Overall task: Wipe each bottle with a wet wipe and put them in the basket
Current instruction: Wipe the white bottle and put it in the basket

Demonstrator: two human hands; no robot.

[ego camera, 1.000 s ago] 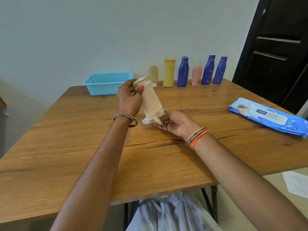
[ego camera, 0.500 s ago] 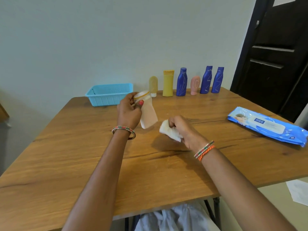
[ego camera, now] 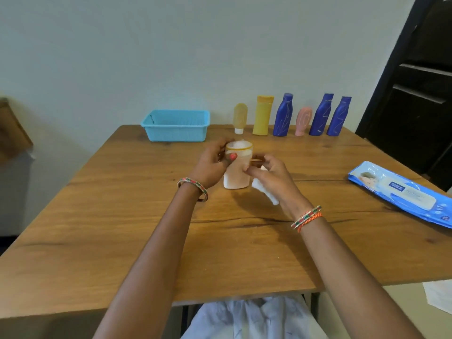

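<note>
I see the pale bottle (ego camera: 236, 171) above the tabletop (ego camera: 122, 228), left hand (ego camera: 212, 165) grasping its cap end. The right hand (ego camera: 270, 178) clenches a wet wipe (ego camera: 265, 192), apparently touching the bottle. Beyond the grip: basket (ego camera: 176, 126), standing bottles (ego camera: 293, 116).

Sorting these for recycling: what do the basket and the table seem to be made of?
The light blue basket looks like moulded plastic: uniform colour, fine lattice walls, smooth rim. The table looks like wood or wood-look laminate with a satin finish: brown grain lines, dark crack-like streaks; which one, I cannot tell.
</note>
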